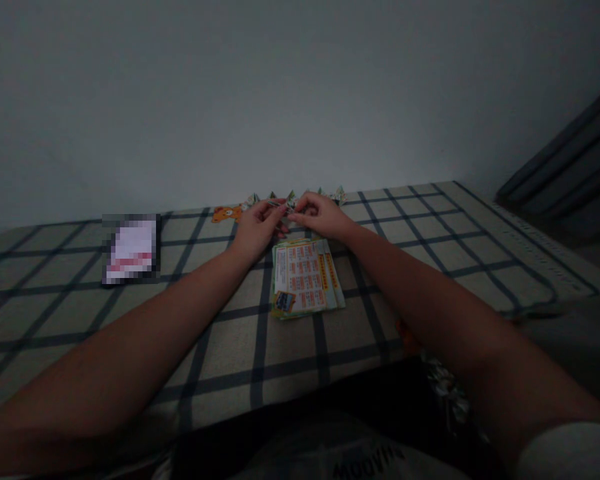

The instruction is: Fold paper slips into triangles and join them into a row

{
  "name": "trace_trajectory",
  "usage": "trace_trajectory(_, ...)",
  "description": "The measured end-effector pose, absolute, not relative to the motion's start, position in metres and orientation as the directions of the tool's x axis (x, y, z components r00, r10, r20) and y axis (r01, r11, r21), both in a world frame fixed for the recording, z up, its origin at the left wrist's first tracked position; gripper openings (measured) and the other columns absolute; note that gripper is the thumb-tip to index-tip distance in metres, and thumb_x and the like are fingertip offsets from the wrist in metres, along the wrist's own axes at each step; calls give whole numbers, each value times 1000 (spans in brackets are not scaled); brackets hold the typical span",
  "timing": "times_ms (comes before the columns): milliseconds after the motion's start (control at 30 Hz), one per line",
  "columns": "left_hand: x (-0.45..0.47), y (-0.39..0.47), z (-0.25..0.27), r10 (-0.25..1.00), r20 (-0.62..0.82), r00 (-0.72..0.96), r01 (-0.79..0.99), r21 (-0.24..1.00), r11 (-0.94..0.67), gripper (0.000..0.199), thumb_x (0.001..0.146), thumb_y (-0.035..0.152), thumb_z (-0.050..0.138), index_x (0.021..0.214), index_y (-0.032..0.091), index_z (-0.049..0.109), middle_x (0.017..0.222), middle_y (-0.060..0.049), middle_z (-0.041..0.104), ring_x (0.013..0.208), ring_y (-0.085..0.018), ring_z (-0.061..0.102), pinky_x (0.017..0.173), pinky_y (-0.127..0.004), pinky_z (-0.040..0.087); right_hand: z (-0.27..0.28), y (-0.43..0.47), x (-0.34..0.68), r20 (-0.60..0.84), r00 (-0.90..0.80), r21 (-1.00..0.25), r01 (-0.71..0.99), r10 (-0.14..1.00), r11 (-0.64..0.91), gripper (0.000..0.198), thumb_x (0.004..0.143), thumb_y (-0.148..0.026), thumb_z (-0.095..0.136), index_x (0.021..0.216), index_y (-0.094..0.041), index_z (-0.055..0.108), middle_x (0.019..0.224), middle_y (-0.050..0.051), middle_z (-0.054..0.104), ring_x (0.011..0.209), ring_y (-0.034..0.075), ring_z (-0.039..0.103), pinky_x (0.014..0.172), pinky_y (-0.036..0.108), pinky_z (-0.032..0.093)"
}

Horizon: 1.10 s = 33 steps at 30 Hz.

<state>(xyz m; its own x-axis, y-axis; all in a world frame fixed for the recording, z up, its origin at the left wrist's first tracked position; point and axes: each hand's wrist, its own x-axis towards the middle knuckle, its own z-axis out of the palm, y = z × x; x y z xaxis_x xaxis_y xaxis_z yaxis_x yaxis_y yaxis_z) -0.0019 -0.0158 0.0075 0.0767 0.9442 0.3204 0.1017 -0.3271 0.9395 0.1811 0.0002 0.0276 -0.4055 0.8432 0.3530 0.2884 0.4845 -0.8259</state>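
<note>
My left hand (261, 229) and my right hand (321, 215) meet near the back of the table, with fingertips pinched together. Between them is a small folded paper piece (291, 207), dim and partly covered by the fingers. Just behind, along the table's back edge, stands a row of several folded paper pieces (341, 195), partly hidden by my hands. Below the hands lies a stack of printed paper sheets (303, 277), white, green and yellow with orange print, slightly fanned to the right.
A checked tablecloth (230, 340) with bear prints covers the table, which meets a plain wall (290, 93). At left lies a blurred-out pale rectangular item (133, 250). More folded pieces (449, 390) show low at right, by my lap. Dark fabric (570, 153) hangs at far right.
</note>
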Motion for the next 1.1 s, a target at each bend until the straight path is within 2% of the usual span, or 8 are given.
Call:
trace_trajectory(133,-1,-18,7,932,353,80,152,920,-362,36,88,44,66,114,18,67,82,-4,71,63,-15,67,51,-24,52,29,1,182,327,-411,-864,235,851,445,15,90,-29,66,85,-20,56,77,-2,55,64,12,50,60,26,39)
trace_trajectory(333,-1,-21,8,929,360,91,160,915,-370,34,86,39,67,112,17,68,95,-7,73,71,-16,69,55,-25,56,24,8,186,367,-417,-851,211,832,481,15,88,-32,69,88,-18,62,83,1,62,72,14,55,67,27,44)
trace_trajectory(533,-1,-21,7,927,362,96,147,916,-373,40,86,31,64,124,19,67,96,-6,73,76,-17,70,58,-26,58,21,11,187,428,-406,-804,238,807,545,16,89,-33,68,88,-17,65,87,4,67,82,16,59,77,29,46)
trace_trajectory(700,-1,-18,4,924,375,73,139,914,-382,47,82,21,62,129,21,67,96,-5,73,76,-15,69,60,-24,58,23,11,188,420,-391,-802,262,819,536,15,91,-32,64,87,-17,66,83,3,66,76,15,57,72,28,45)
trace_trajectory(867,-4,-13,-3,921,374,108,212,896,-389,57,83,26,70,139,20,60,82,-3,70,68,-15,67,59,-25,58,22,10,185,438,-407,-779,274,801,565,14,88,-30,66,86,-16,67,83,4,66,78,15,57,71,28,45)
trace_trajectory(1100,-6,-10,-10,899,423,113,274,857,-437,53,89,24,64,141,23,60,75,0,65,58,-11,61,58,-27,60,23,9,185,389,-478,-792,264,788,551,21,90,-36,65,94,-16,69,84,4,66,71,14,56,65,27,44)
